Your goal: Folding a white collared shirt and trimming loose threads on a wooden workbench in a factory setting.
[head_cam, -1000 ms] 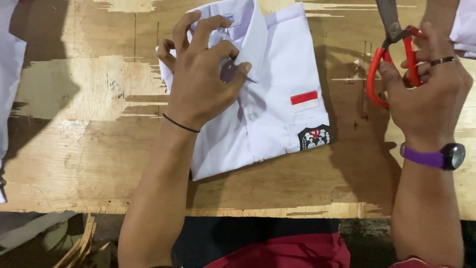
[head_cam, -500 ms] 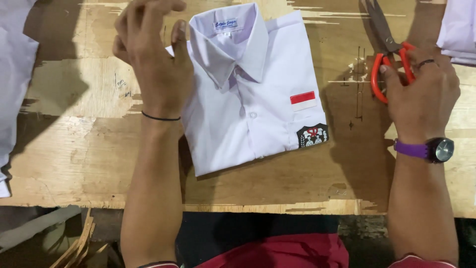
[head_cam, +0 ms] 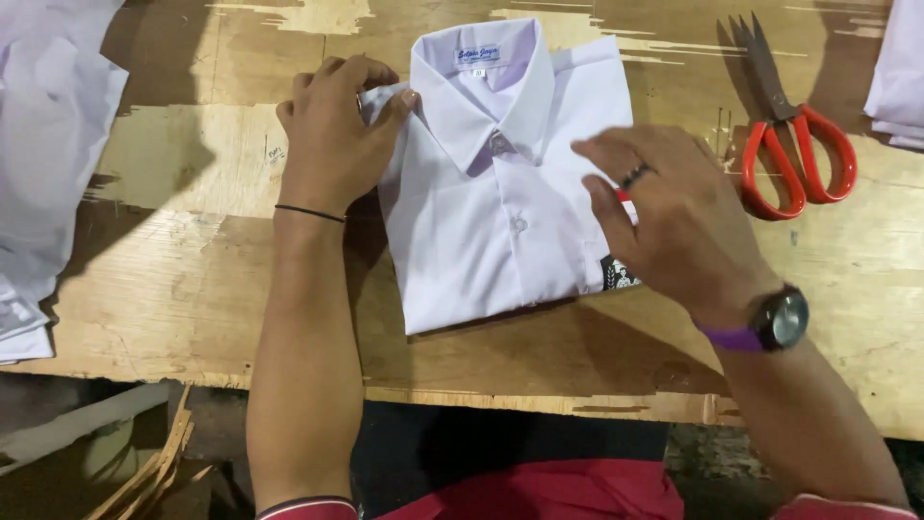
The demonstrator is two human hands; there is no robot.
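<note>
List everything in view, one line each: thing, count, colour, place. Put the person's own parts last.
folded shirt: 1, white, centre of table
scissors: 1, red handles, lying on table at right
white fabric: pile, left edge
white cloth: some, top right corner
table: 1, worn bare wood
left hand: pinches shirt's left edge by the collar; black wristband
right hand: over shirt's right side, open; ring, purple-strapped watch

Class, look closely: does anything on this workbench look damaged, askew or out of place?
Yes: the plywood tabletop is worn, its top layer peeled away in pale patches. The folded white collared shirt lies slightly askew to the table edge. The red-handled scissors lie flat, blades shut.
</note>
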